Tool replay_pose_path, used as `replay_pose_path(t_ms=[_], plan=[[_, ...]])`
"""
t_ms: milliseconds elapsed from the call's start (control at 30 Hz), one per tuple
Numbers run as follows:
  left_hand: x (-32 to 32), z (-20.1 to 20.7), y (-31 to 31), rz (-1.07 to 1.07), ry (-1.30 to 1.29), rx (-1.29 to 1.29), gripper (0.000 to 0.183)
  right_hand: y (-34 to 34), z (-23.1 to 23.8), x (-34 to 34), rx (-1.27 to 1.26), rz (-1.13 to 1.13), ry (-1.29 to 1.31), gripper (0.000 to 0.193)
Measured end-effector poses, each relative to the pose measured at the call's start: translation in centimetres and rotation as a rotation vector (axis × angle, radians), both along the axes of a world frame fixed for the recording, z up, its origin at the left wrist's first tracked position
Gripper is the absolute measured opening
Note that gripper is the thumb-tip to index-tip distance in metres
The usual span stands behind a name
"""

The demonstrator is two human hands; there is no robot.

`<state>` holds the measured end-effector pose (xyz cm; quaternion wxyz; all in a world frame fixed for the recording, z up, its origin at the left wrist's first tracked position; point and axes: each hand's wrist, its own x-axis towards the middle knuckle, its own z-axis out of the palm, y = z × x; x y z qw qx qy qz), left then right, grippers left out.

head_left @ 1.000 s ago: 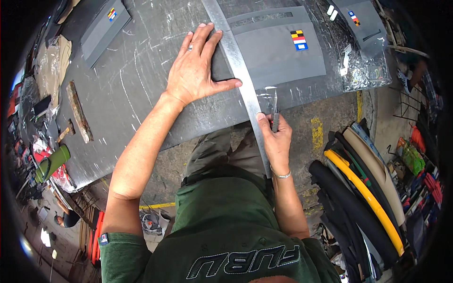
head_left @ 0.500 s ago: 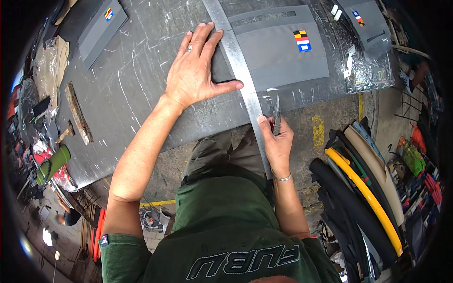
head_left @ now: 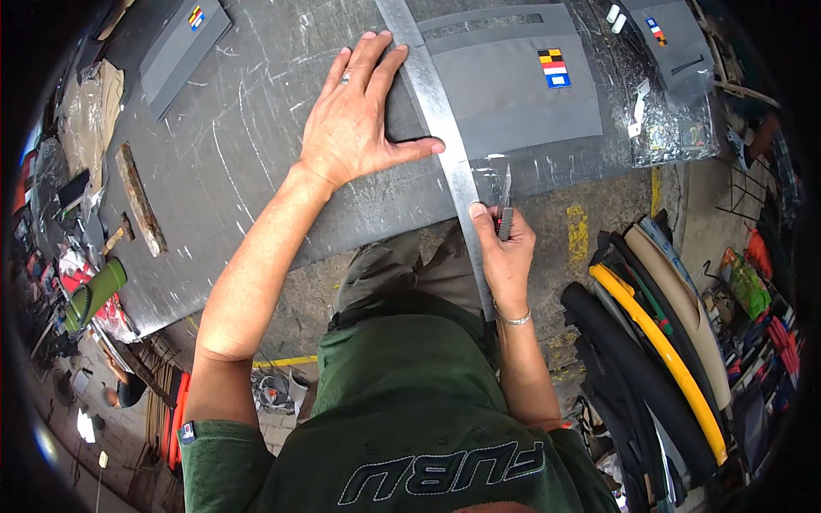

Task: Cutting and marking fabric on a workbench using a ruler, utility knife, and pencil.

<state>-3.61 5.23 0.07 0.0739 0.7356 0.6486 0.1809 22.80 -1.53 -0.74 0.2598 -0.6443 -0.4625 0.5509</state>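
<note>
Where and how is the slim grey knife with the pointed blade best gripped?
Probably by its ridged dark-grey handle, coming from the picture's lower edge: the tapering silvery blade points toward the top, leaving the handle lowest, where the right hand holds it.

On the scratched desk (head_left: 265,94) before me lie a ruler (head_left: 438,107), a grey panel (head_left: 500,107) along it, another panel (head_left: 181,64) leftward, and a stick (head_left: 140,201).

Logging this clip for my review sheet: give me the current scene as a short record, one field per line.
Left hand: spread on the table, thumb tip at the metal ruler's edge
Right hand: holding the utility knife, thumb against the ruler
Blade: pointing up in the picture
Right of ruler: gray panel with a colored patch
Lower right: rolled materials, one yellow
</note>
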Motion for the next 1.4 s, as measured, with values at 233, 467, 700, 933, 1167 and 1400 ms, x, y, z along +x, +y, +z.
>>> replay_pose_path(t_ms=[233, 467, 700, 933, 1167, 1400], plan=[[0.1, -0.2, 0.1, -0.002, 0.016, 0.029, 0.116, 0.3, 0.3, 0.2, -0.030, 0.026, -0.050, 0.025], [-0.6, -0.3, 1.0, -0.165, -0.351, 0.126, 0.086, 0.3, 0.1, 0.2, 0.003, 0.000, -0.012, 0.025], [0.4, -0.2, 1.1, -0.114, -0.309, 0.098, 0.082, 0.4, 0.3, -0.2, -0.019, 0.015, 0.001, 0.025], [1.0, 1.7, 0.5, 0.019, 0.015, -0.129, 0.092, 0.5, 0.3, -0.4, -0.031, -0.052, 0.086, 0.026], [1.0, 1.7, 0.5, 0.027, 0.031, -0.132, 0.094, 0.6, 0.2, -0.2, -0.031, -0.031, 0.088, 0.028], [1.0, 1.6, 0.5, 0.024, 0.040, -0.125, 0.094, 0.6, 0.2, -0.1, -0.035, -0.030, 0.096, 0.028]])
